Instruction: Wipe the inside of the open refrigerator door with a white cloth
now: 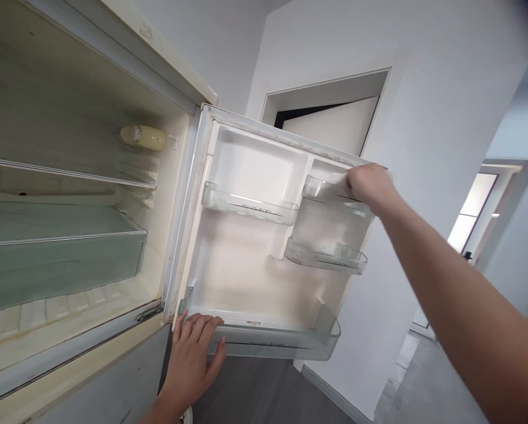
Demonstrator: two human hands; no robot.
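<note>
A refrigerator door (241, 265) stands swung wide, its white inner side facing me. My left hand (195, 347) is at the lower left, fingers hooked over the rim of the long clear bottom door bin (276, 343) and thumb against its front. At the door's upper right corner, my right hand (372, 182) is closed round the edge, its fingertips hidden. Just below that hand is a small clear upper bin (329, 194), partly covered by it. A second small bin (325, 257) sits lower, and a wider bin (250, 203) is at upper left. The bins look bare.
Left of the door, the fridge compartment (175, 194) shows a glass shelf (69, 172), a greenish clear drawer (65, 259) and a yellowed lamp cover (143, 137). Behind the door are a white wall (422, 106) and a doorway (329, 126). Grey floor (255, 388) lies below.
</note>
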